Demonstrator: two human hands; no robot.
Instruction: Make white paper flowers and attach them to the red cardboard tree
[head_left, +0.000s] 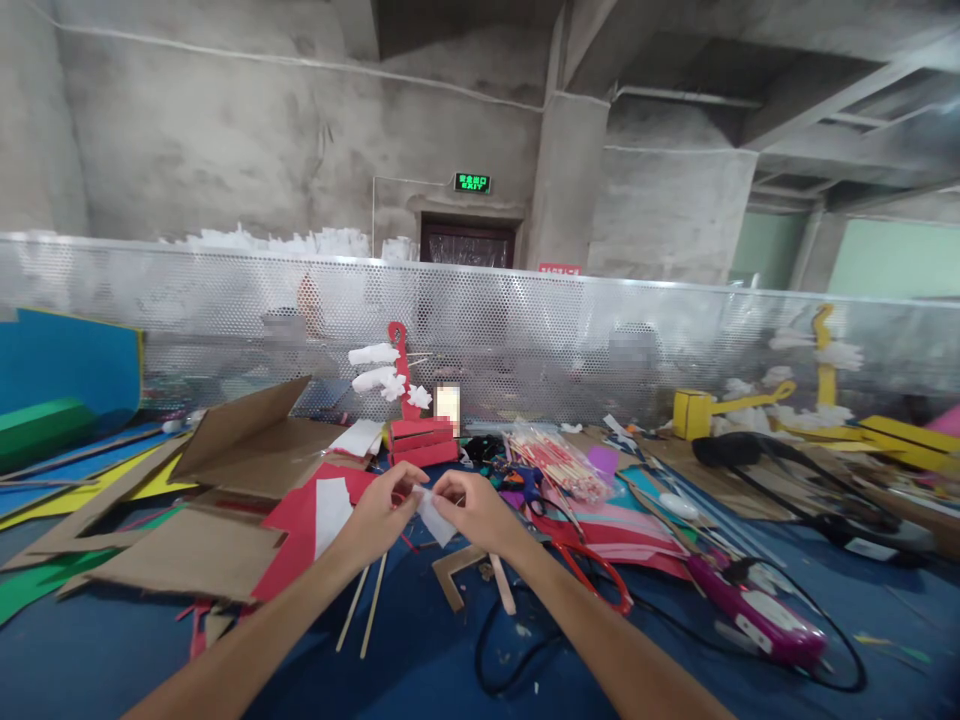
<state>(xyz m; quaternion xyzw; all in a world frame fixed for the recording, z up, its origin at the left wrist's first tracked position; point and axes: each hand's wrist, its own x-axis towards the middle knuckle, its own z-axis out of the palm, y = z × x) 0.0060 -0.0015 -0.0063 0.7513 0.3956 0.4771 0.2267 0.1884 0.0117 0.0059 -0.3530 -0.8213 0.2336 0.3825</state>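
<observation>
My left hand (384,515) and my right hand (480,512) are close together above the table, fingers pinched on a small piece of thin white tissue paper (438,522). The paper hangs down between them, and their fingertips hide its upper part. Just beyond stands a red block-shaped base (424,445) with a red upright (403,375) that carries white fluffy tufts. Two thin wooden sticks (374,608) lie below my left hand. Under my right hand are an angled cardboard strip (451,582) and a flat wooden stick (503,585).
Cardboard sheets (195,548) and red paper (289,545) lie on the left. On the right are red-handled scissors (616,590), a bag of sticks (559,462), a purple corded tool (761,612) and a black strap (795,495). A perforated metal screen (525,330) runs along the back.
</observation>
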